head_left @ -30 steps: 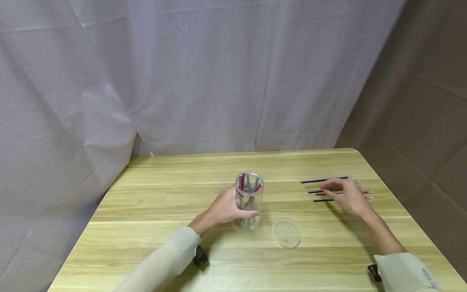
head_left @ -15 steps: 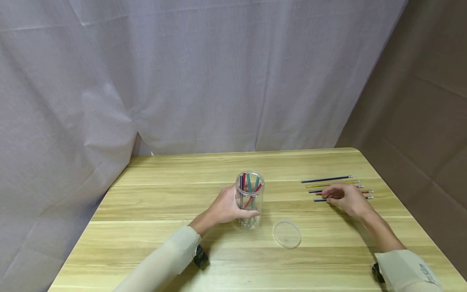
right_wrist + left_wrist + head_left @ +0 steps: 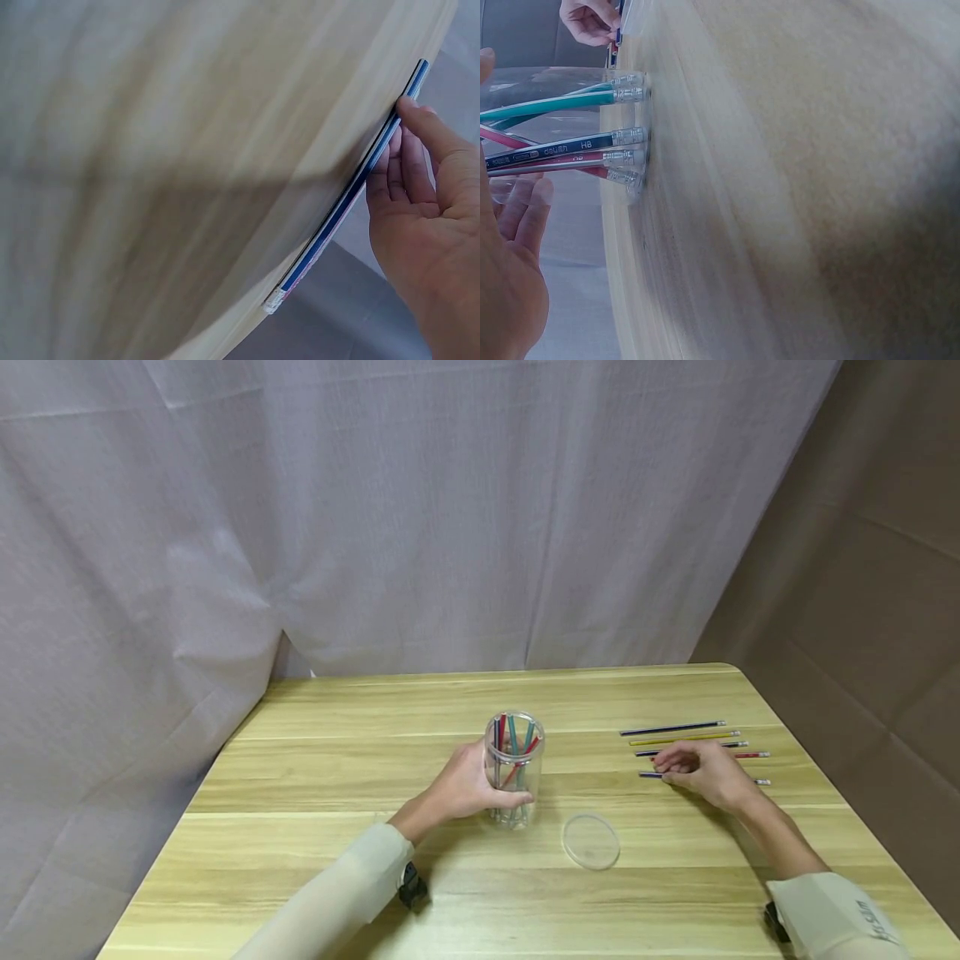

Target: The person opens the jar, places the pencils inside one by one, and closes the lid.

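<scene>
My left hand (image 3: 467, 785) grips a clear plastic jar (image 3: 534, 781) standing upright on the table. Inside it several red, teal and dark blue pencils (image 3: 570, 150) stand with their eraser ends down, as the left wrist view shows. At the right, my right hand (image 3: 711, 772) pinches a dark blue pencil (image 3: 349, 199) between thumb and fingers, near its non-eraser end. That pencil lies along the tabletop, or very close above it. Beyond it lie a red pencil (image 3: 753, 754), a yellow pencil (image 3: 686, 738) and two more dark blue ones, partly covered by the hand.
A round clear lid (image 3: 591, 842) lies flat on the wooden table (image 3: 315, 760) between the two hands, in front of the jar. Grey cloth (image 3: 420, 527) hangs behind the table, and a brown cloth wall (image 3: 862, 568) stands along its right side.
My right hand has come nearer over the row of pencils and taken hold of the nearest dark blue one, which has shifted slightly toward me. The left hand and jar have stayed put.
</scene>
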The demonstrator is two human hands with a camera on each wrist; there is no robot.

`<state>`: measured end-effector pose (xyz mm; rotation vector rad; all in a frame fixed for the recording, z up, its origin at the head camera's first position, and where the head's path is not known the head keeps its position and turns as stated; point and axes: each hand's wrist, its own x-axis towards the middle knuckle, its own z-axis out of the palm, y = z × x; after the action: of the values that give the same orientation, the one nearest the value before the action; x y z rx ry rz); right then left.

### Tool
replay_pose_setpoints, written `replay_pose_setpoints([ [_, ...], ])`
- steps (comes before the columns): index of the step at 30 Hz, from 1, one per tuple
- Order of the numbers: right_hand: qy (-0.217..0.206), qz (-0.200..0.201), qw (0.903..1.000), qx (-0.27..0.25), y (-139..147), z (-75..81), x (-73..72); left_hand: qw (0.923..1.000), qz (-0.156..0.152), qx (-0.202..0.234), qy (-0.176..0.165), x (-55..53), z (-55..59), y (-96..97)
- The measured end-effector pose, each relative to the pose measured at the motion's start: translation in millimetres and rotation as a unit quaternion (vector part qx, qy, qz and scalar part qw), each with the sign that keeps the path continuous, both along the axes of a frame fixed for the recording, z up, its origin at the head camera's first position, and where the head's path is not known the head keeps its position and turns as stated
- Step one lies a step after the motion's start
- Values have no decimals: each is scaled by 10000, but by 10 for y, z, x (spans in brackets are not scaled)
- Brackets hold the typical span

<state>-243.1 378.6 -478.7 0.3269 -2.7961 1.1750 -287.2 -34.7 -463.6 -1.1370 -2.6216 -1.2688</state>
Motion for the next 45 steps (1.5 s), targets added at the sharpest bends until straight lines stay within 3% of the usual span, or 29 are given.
replay_pose_setpoints([
  [14, 56, 184, 9998, -97, -230, -2, -21, 10000, -20, 24, 28, 16, -4, -5],
  [19, 32, 273, 9992, -273, -322, 71, -5, 10000, -26, 15, -36, 25, 4, -2],
  [34, 669, 950, 9890, -921, -789, 490, 44, 10000, -49, 33, -36, 13, -4, -6],
  [45, 915, 870, 9848, -1190, -1030, 936, 186, 10000, -61, 47, -18, 5, 4, -6],
])
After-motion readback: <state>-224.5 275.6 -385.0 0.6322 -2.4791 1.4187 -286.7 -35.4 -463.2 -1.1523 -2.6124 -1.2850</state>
